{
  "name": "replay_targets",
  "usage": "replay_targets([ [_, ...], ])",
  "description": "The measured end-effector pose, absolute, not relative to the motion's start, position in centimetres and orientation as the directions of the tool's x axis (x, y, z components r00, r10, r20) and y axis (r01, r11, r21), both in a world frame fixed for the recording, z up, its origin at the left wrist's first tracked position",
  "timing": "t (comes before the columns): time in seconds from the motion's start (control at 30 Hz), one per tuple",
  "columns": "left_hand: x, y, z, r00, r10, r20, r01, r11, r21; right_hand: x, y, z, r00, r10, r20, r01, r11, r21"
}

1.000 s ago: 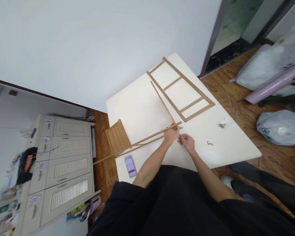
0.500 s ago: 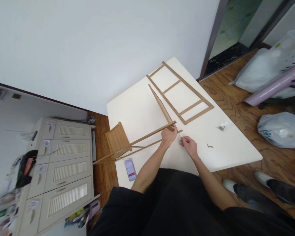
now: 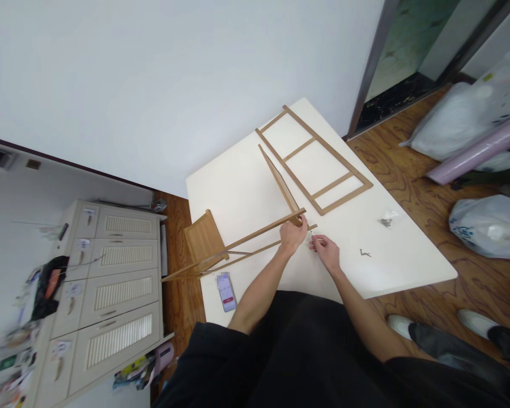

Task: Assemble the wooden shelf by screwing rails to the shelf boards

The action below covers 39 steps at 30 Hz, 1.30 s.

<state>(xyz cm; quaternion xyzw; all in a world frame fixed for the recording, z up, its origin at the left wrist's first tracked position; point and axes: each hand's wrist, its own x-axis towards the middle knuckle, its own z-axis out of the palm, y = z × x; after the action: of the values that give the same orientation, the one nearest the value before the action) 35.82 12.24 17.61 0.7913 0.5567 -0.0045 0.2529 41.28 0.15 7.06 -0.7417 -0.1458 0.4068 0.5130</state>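
My left hand (image 3: pixel 293 233) is closed around the near end of a wooden frame (image 3: pixel 261 231), where a wooden panel (image 3: pixel 280 180) meets it at an angle. My right hand (image 3: pixel 325 251) pinches a thin, light metal piece (image 3: pixel 311 232) against the frame's rail end; it looks like a screw or small tool, too small to name surely. Behind my hands a second wooden frame (image 3: pixel 297 148) with crossbars lies flat on the white table (image 3: pixel 233 187). A wooden board (image 3: pixel 204 237) rests at the table's left end, partly behind the held frame.
Several loose screws (image 3: pixel 365 253) lie right of my right hand, near a small clear bag of hardware (image 3: pixel 386 220). A phone (image 3: pixel 226 292) lies by my left forearm. Drawer cabinets (image 3: pixel 119 272) stand left. Plastic bags (image 3: pixel 488 226) sit on the floor right, near another person's shoes (image 3: pixel 402 327).
The view has shifted slightly. Both hands keep their places at the frame's end. On the right, the other person's feet have moved a little.
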Motion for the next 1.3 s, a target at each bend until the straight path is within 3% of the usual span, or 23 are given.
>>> replay_targets([
  [1.1, 36.01, 12.23, 17.52, 0.356, 0.883, -0.307, 0.889, -0.22, 0.401, 41.47, -0.12, 7.57, 0.649, 0.641, -0.409, -0.098, -0.463, -0.881],
  [1.3, 35.97, 12.15, 17.21, 0.353, 0.887, -0.298, 0.887, -0.215, 0.409, 41.67, -0.18, 7.5, 0.668, 0.656, -0.351, 0.026, -0.491, -0.871],
])
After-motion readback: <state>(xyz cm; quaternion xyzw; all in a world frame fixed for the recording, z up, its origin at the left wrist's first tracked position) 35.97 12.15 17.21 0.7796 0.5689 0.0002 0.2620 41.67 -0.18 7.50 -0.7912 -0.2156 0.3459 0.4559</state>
